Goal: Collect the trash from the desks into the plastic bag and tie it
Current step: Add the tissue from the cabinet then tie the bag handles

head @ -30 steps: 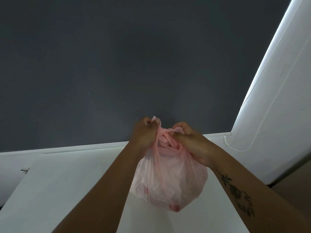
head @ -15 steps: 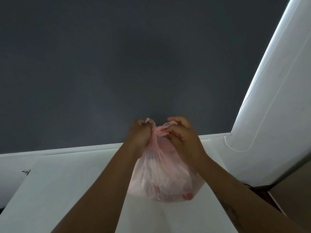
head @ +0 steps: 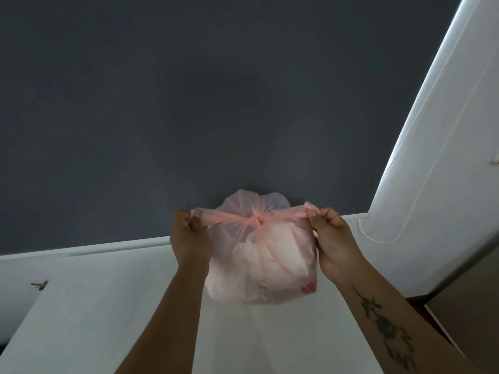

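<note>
Pink plastic bag [head: 260,263], filled and knotted at its neck, sits above the white desk [head: 81,319] between both hands, the left hand [head: 190,236] and right hand [head: 333,238] each closed on one stretched handle end, drawn taut sideways from the knot [head: 258,218].

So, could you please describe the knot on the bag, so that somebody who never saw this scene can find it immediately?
Start at the white desk below the dark grey wall; a pink plastic bag is there between the left hand and right hand. The knot is the small darker pink bunch at the bag's top centre, where the two stretched handles meet.
</note>
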Tool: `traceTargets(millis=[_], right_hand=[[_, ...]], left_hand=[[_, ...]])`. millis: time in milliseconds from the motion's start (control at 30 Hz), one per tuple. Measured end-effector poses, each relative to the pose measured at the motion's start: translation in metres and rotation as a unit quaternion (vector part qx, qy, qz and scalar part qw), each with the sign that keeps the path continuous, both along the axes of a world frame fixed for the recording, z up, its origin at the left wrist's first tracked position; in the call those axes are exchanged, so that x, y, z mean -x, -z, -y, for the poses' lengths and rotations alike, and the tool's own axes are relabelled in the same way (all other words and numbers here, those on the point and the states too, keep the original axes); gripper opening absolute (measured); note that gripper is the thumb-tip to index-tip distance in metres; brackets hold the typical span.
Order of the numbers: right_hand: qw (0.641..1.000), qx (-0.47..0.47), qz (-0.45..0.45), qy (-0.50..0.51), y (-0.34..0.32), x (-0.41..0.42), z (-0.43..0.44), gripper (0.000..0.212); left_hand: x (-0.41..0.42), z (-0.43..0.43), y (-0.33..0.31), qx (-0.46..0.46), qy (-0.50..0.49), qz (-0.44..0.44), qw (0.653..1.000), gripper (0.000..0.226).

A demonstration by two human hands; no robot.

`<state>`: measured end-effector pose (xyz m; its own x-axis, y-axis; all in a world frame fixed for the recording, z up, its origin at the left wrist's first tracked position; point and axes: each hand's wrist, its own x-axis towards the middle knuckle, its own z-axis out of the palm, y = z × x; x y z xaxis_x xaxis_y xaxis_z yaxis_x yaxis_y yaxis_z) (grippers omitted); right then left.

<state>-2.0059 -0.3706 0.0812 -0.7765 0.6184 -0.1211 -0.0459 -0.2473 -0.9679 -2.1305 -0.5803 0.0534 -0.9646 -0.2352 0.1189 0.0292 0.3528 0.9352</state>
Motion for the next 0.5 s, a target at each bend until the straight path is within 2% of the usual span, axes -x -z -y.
traceTargets(millis=[67, 133, 200, 267, 367, 433, 467, 500], right_hand=[[0.999, -0.036, 0.019, 0.016, -0.004, 0.0, 0.002, 0.022], [0.985, -0.159, 0.059, 0.025, -0.009, -0.001, -0.002, 0.023], [0.961, -0.264, 0.087, 0.01, -0.013, -0.002, -0.003, 0.016], [0.95, -0.295, 0.096, -0.026, -0.01, 0.002, 0.006, 0.009], [0.929, -0.33, 0.165, -0.041, 0.003, -0.005, 0.011, 0.05], [0.942, -0.272, 0.18, -0.072, 0.011, -0.016, 0.007, 0.059], [0.946, -0.261, 0.179, -0.066, 0.014, -0.02, 0.014, 0.06], [0.934, -0.304, 0.189, 0.023, 0.02, -0.013, 0.026, 0.057]], left_hand=[[-0.002, 0.003, 0.003, -0.05, 0.035, 0.013, 0.998, 0.019], [-0.006, 0.006, 0.008, -0.085, 0.096, 0.02, 0.992, 0.022], [-0.013, 0.008, 0.012, -0.078, 0.146, 0.014, 0.986, 0.025], [-0.019, 0.007, 0.016, -0.091, 0.183, 0.037, 0.978, 0.031], [-0.021, 0.004, 0.023, -0.097, 0.201, 0.094, 0.97, 0.067], [-0.02, 0.003, 0.031, -0.09, 0.21, 0.134, 0.964, 0.078], [-0.022, 0.002, 0.035, -0.091, 0.216, 0.151, 0.96, 0.081], [-0.025, 0.001, 0.039, -0.089, 0.22, 0.163, 0.958, 0.085]])
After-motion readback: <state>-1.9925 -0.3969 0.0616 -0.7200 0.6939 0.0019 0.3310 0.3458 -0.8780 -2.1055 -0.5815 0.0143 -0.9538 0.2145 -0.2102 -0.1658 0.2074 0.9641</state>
